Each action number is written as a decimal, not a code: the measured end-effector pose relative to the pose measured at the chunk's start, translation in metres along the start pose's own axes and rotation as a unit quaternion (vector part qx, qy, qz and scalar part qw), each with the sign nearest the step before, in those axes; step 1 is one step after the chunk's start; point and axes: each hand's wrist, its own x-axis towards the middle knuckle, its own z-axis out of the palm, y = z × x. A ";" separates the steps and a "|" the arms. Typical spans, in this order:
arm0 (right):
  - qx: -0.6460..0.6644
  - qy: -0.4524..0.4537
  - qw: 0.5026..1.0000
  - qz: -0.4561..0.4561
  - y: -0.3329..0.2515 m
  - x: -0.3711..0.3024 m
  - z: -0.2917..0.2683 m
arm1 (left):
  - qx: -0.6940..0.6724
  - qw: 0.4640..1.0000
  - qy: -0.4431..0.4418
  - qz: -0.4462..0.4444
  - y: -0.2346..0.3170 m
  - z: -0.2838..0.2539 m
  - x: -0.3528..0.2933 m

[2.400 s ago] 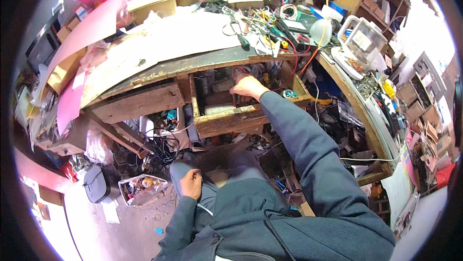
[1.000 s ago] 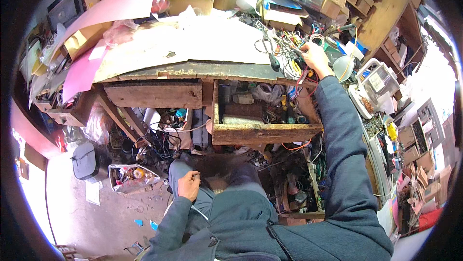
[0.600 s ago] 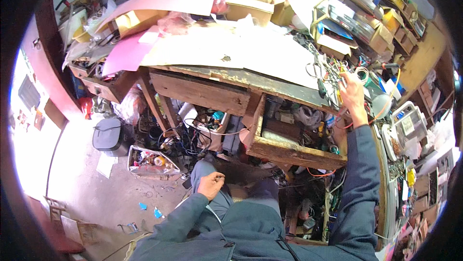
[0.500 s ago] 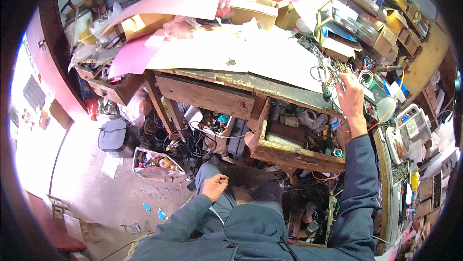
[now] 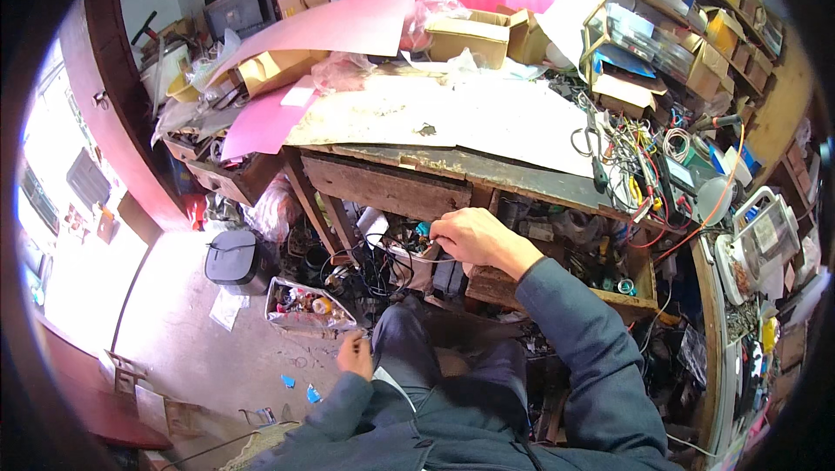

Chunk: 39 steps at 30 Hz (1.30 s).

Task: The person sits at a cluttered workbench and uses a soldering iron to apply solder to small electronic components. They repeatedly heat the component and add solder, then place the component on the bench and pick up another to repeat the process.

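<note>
My right hand (image 5: 478,238) hangs in front of the wooden workbench's (image 5: 374,182) front edge, over the left end of the open drawer (image 5: 639,299). Its fingers are pinched together, and whatever they hold, if anything, is hidden. Behind its fingertips stands a pale box of odds and ends (image 5: 424,249) under the bench. Beside my left knee, my left hand (image 5: 354,355) is low, with its fingers curled in; I cannot make out anything in them. The nearest thing to it is an open box of small parts (image 5: 309,304) on the floor.
A white sheet (image 5: 417,119) covers most of the benchtop. Tangled wires and tools (image 5: 639,158), including black-handled scissors (image 5: 594,142), crowd its right end. Shelves of boxes (image 5: 687,36) rise behind. A dark bin (image 5: 237,260) stands on the floor at left; black cables (image 5: 374,267) hang under the bench.
My right hand has left the wires at the bench's right end and come left and nearer, over the drawer. My left hand has shifted left off my thigh. The view has tilted slightly.
</note>
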 end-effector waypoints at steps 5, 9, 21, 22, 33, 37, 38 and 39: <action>0.063 -0.093 0.991 0.068 0.029 0.007 0.020 | 0.179 0.973 -0.111 -0.097 0.000 -0.054 -0.022; 0.069 -0.122 0.985 0.096 0.029 0.012 0.023 | 0.335 0.936 -0.110 -0.015 0.011 -0.046 -0.055; 0.172 0.114 0.976 0.063 0.032 0.005 0.027 | 0.326 0.925 -0.145 -0.129 0.017 -0.035 -0.025; 0.179 0.120 0.974 0.070 0.032 0.004 0.028 | 0.325 0.923 -0.152 -0.139 0.015 -0.033 -0.024; 0.241 0.115 0.958 0.100 0.022 0.003 0.021 | 0.419 0.889 -0.149 -0.113 -0.012 -0.017 -0.019; 0.257 0.074 0.955 0.125 0.021 0.002 0.015 | 0.405 0.881 -0.204 -0.131 -0.042 -0.026 -0.020; 0.250 0.082 0.958 0.118 0.022 0.001 0.016 | 0.381 0.889 -0.218 -0.134 -0.052 -0.030 -0.020; 0.243 0.090 0.960 0.110 0.024 0.001 0.018 | 0.356 0.895 -0.231 -0.138 -0.063 -0.031 -0.019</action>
